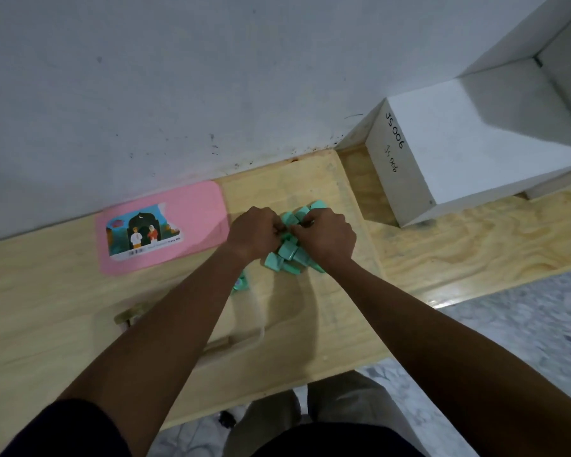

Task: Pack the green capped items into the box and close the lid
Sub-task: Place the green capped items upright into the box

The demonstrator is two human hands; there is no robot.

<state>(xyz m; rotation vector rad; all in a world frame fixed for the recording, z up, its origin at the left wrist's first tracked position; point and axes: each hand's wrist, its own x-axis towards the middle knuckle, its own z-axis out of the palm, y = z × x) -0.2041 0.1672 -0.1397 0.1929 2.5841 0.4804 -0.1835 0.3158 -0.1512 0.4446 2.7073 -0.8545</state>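
Pale plywood tabletop [63, 324] against scuffed white wall [178, 94]; speckled grey floor [524, 324] at 4 o'clock. Near frame centre, heap of mint-green capped items [289, 252], loose on the wood, none in any box. Left hand [254, 234] on heap's 10 o'clock side, right hand [328, 237] on its 2 o'clock side, knuckles up, fingers of both curled into the heap and gripping items, fingertips meeting in the middle. Pink flat rounded-corner plastic box [195, 206] with picture sticker at 9 o'clock of heap, just beside left hand, not touching. One stray green capped piece [241, 282] at 7 o'clock, half hidden by left forearm. White cube-shaped block [442, 143] with handwritten "JS006" at 2 o'clock, apart.
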